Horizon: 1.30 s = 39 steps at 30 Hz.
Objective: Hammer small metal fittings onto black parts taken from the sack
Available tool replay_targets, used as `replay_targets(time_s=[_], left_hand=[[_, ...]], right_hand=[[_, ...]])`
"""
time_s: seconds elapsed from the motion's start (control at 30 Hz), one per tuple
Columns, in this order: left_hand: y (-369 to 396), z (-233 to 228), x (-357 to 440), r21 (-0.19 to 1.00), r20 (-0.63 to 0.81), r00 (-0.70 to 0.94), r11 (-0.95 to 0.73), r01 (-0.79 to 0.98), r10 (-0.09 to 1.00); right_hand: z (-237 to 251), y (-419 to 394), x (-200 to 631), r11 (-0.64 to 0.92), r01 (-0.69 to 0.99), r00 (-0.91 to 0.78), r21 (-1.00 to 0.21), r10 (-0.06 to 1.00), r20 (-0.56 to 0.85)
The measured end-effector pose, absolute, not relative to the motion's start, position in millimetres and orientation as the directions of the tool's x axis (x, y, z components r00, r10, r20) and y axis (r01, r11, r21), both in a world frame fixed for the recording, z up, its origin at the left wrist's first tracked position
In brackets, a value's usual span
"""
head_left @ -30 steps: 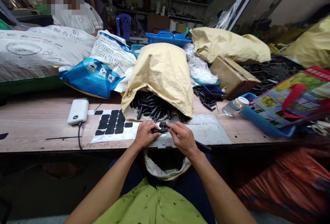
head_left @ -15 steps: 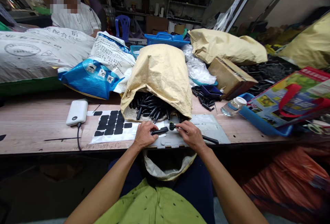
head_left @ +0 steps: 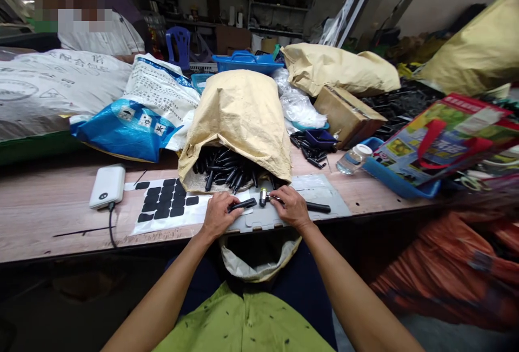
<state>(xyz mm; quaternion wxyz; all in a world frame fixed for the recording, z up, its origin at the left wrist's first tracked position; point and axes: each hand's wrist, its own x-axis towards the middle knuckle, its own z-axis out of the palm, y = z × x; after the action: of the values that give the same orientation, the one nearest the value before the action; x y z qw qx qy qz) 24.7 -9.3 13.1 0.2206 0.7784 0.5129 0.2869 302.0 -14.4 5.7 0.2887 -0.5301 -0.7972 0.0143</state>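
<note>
Workshop desk (head_left: pixel 48 217), wooden, long, is carrying sacks and parts along its far edge. Tan paper sack (head_left: pixel 239 119) is lying at the desk's middle, mouth toward the near edge, spilling black handles (head_left: pixel 227 171). Blue-and-white sack (head_left: pixel 138 108) is leaning just left of it. Cardboard box (head_left: pixel 344 114) is sitting toward the far right. Grey plate (head_left: pixel 324 200) is lying flat at the near edge, under both hands. White sheet of black pads (head_left: pixel 164 206) is lying left of the plate; white power bank (head_left: pixel 107 185) is resting further left. Left hand (head_left: pixel 217 214) is closing on a short black handle (head_left: pixel 242 205) over the plate. Right hand (head_left: pixel 290 206) is gripping a slim tool (head_left: pixel 263 197) with a metal tip, just right of that handle, not touching it.
</note>
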Motion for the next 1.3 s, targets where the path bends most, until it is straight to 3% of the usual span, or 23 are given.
replay_targets(time_s=[0.13, 0.2, 0.27, 0.5, 0.6, 0.67, 0.87, 1.0, 1.07, 1.13, 1.2, 1.3], left_hand=[[-52.6, 24.7, 29.8, 0.728, 0.204, 0.54, -0.495, 0.474, 0.817], [-79.0, 22.5, 35.9, 0.749, 0.098, 0.681, -0.505, 0.43, 0.726], [-99.8, 13.0, 42.8, 0.7, -0.031, 0.726, -0.503, 0.507, 0.687], [-109.9, -22.0, 55.2, 0.425, -0.37, 0.406, -0.236, 0.874, 0.836], [-104.4, -25.8, 56.0, 0.325, -0.433, 0.323, -0.189, 0.927, 0.841], [-102.6, -28.5, 55.6, 0.322, -0.439, 0.305, -0.17, 0.932, 0.845], [-107.1, -21.3, 49.7, 0.493, -0.341, 0.43, -0.23, 0.839, 0.836], [-96.2, 8.7, 40.5, 0.671, -0.125, 0.568, -0.352, 0.652, 0.813], [-76.4, 23.4, 32.4, 0.727, 0.017, 0.451, -0.32, 0.607, 0.892], [-47.7, 32.5, 21.3, 0.74, 0.149, 0.175, -0.228, 0.633, 0.973], [-15.6, 35.0, 8.8, 0.681, 0.245, -0.085, -0.109, 0.724, 0.966], [24.2, 31.3, -7.1, 0.54, 0.272, -0.224, 0.044, 0.841, 0.936]], right_hand=[[5.3, -14.4, 302.1, 0.419, 0.847, -0.26, -0.326, 0.863, 0.433], [4.9, -14.3, 301.8, 0.413, 0.85, -0.257, -0.326, 0.866, 0.429], [4.8, -14.4, 301.4, 0.409, 0.854, -0.256, -0.322, 0.868, 0.425], [5.0, -15.6, 301.5, 0.398, 0.86, -0.246, -0.319, 0.871, 0.425], [4.5, -15.3, 301.9, 0.397, 0.861, -0.243, -0.319, 0.871, 0.428], [4.3, -15.1, 302.0, 0.398, 0.86, -0.243, -0.319, 0.87, 0.429], [4.5, -15.6, 301.7, 0.4, 0.855, -0.235, -0.331, 0.867, 0.439], [4.7, -15.7, 301.9, 0.402, 0.854, -0.238, -0.331, 0.866, 0.439], [4.8, -15.4, 301.9, 0.404, 0.853, -0.24, -0.33, 0.866, 0.439], [4.9, -15.1, 301.7, 0.407, 0.852, -0.241, -0.33, 0.864, 0.443], [5.1, -14.8, 301.5, 0.408, 0.85, -0.238, -0.333, 0.862, 0.448], [5.6, -14.8, 301.2, 0.406, 0.849, -0.233, -0.337, 0.862, 0.45]])
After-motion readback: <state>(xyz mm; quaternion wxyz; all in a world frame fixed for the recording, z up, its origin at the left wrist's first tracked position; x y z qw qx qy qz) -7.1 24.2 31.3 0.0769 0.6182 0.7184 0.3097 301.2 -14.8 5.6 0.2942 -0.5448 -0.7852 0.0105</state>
